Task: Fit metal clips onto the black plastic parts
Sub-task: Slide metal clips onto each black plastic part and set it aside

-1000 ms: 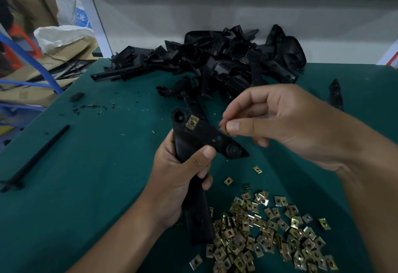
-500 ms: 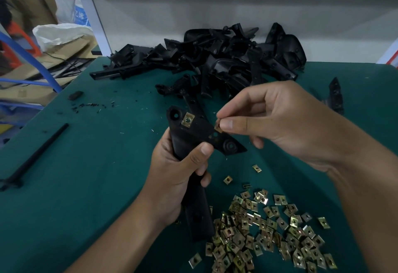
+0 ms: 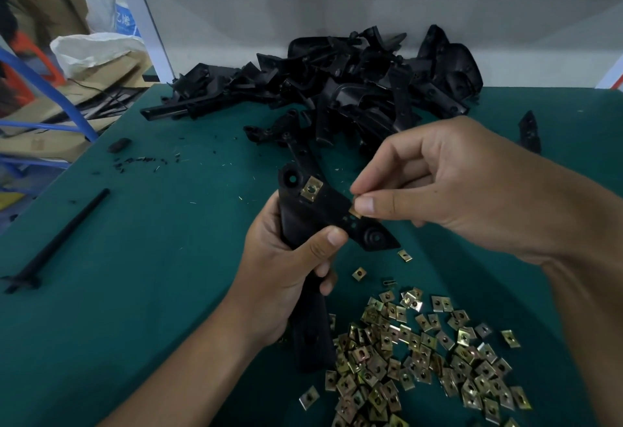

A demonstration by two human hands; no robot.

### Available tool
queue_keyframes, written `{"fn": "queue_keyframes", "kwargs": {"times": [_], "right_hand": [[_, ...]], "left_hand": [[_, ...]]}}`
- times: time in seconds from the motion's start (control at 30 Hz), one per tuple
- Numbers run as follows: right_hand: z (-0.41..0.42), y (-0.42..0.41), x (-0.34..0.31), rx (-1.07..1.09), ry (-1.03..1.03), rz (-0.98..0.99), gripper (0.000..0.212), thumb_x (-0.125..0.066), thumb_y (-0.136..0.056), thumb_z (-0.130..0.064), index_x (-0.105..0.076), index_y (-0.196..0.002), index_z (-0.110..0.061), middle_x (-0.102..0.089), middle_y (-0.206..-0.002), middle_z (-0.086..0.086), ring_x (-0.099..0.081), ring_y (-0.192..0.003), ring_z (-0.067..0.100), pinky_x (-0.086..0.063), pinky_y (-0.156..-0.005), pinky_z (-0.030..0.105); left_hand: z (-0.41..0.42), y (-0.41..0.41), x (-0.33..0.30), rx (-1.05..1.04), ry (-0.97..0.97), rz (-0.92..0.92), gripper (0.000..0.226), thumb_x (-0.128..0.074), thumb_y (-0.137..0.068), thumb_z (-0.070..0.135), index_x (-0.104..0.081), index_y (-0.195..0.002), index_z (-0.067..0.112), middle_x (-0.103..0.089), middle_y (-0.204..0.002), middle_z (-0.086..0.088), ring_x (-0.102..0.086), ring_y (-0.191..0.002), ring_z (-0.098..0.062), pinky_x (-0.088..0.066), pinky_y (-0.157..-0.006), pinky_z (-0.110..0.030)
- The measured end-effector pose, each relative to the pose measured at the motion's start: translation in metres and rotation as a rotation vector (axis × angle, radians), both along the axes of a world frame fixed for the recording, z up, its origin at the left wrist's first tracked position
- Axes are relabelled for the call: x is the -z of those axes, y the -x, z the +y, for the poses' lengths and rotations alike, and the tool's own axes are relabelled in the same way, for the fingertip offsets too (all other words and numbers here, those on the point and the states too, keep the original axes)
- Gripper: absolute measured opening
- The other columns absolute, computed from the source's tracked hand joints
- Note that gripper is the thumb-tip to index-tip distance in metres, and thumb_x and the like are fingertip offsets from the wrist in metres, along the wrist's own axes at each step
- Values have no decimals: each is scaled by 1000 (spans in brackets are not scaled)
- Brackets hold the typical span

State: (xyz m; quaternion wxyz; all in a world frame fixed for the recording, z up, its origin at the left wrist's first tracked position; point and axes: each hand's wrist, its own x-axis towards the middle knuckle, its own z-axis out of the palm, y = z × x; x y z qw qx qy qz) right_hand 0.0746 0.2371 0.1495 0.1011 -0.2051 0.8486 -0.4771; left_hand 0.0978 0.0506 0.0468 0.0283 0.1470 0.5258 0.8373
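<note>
One brass clip (image 3: pixel 311 189) sat fitted; left hand (image 3: pixel 286 278) gripped black plastic part (image 3: pixel 323 211) steady, right hand (image 3: pixel 448 184) pinched second clip (image 3: pixel 354 211) at slot.

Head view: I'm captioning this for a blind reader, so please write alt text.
A left hand grips a black plastic part with one metal clip fitted, while the right hand pinches a second clip against its edge. Loose clips lie on the green table.
</note>
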Motion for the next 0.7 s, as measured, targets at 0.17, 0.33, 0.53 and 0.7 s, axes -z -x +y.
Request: {"fn": "queue_keyframes", "kwargs": {"times": [0.17, 0.33, 0.53, 0.7], "right_hand": [[0, -2, -1, -5, -16, -51, 17, -82, -77, -35, -73, -92, -36, -78, -82, -10, -73, -73, 4, -55, -69, 28], [-2, -4, -1, -11, -67, -84, 33, -80, -72, -40, -66, -102, -34, -79, -85, -11, -75, -81, 6, -54, -92, 45], [-2, -1, 2, -63, -21, -171, 36, -81, -80, -27, -62, -111, -28, -79, -88, -3, -75, -79, 8, -62, -79, 32], [6, 5, -1, -70, 26, -268, 45, -77, -80, -37, -60, -119, -23, -80, -95, 0, -75, -86, 11, -58, -73, 19]], "left_hand": [[0, 0, 2, 14, 12, -2, 16, -76, -76, 21, -64, -83, 29, -57, -68, 4, -44, -46, -8, -42, -42, -23], [1, 1, 3, 16, 22, 15, 16, -75, -76, 20, -65, -83, 30, -56, -66, 6, -44, -46, -7, -42, -42, -22], [1, 0, 4, 22, 6, 15, 16, -74, -77, 18, -63, -86, 26, -58, -67, 5, -44, -46, -7, -42, -41, -23], [2, -1, 2, -13, 7, -5, 18, -74, -81, 20, -59, -91, 21, -54, -69, 3, -45, -51, -10, -43, -45, -25]]}}
